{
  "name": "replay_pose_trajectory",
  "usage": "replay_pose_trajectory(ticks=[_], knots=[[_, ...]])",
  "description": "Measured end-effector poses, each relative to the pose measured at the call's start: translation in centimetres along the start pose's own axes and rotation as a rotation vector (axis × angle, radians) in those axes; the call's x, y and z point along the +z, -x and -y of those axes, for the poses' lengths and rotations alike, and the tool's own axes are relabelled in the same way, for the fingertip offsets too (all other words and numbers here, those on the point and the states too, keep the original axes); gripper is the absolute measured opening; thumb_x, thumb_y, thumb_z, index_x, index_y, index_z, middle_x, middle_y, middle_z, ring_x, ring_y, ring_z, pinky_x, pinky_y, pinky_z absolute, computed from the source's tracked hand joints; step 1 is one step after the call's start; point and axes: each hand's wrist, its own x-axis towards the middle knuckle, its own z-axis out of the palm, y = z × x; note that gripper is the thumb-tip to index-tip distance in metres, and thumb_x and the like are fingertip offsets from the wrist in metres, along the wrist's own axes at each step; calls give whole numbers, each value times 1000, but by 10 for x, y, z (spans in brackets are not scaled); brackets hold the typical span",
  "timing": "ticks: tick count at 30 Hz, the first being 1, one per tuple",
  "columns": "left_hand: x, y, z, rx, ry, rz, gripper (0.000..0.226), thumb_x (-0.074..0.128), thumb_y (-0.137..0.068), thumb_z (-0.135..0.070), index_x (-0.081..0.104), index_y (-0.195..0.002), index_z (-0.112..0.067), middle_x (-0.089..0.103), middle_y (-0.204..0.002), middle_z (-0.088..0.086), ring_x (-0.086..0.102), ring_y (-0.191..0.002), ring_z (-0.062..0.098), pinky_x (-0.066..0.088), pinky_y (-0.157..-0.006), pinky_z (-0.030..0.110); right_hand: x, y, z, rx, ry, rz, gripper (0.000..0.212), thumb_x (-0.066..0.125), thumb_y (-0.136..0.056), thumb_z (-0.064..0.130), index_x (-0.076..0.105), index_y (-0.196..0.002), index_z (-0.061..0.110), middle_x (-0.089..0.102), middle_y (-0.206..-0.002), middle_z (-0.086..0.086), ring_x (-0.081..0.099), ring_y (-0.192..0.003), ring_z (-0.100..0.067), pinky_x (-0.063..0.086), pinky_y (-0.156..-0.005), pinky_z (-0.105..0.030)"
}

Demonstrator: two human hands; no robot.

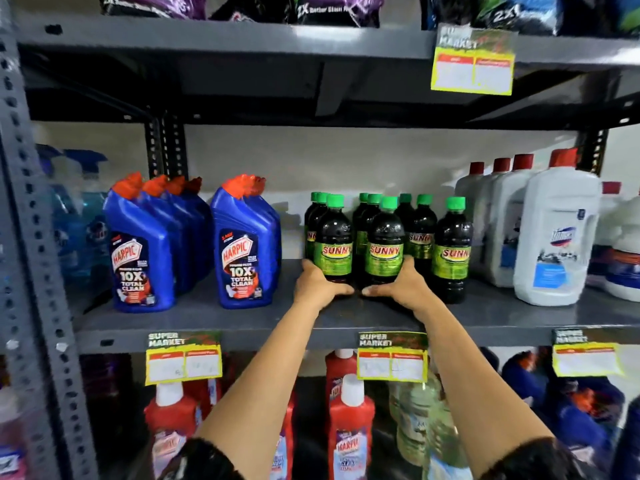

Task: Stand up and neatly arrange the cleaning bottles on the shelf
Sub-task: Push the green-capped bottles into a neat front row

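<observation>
Several dark Sunny bottles with green caps stand in rows on the grey middle shelf (pixel 207 317). My left hand (pixel 317 284) grips the base of the front left Sunny bottle (pixel 334 237). My right hand (pixel 403 284) grips the base of the front middle Sunny bottle (pixel 385 240). Both bottles stand upright and close together. Another Sunny bottle (pixel 452 251) stands alone to the right, slightly nearer the shelf's front. Blue Harpic bottles (pixel 142 244) stand in a row at the left, with a second Harpic row (pixel 244 244) beside it.
White bleach jugs with red caps (pixel 554 237) fill the shelf's right side. Blue spray bottles (pixel 79 209) stand at far left behind the upright post (pixel 31 237). Red bottles (pixel 349 427) sit on the shelf below; price tags (pixel 391 356) hang from the shelf edge.
</observation>
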Motion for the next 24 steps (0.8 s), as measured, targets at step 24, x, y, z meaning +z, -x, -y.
replay_pose_trajectory(ticks=[24], knots=[[-3, 6, 1, 66, -127, -61, 95, 89, -52, -29, 29, -122, -5, 55, -125, 13, 53, -115, 29, 45, -93, 38, -5, 5, 0, -16, 147, 23, 105, 89, -58, 23, 23, -138, 6, 57, -126, -20, 54, -116, -38, 47, -96, -46]])
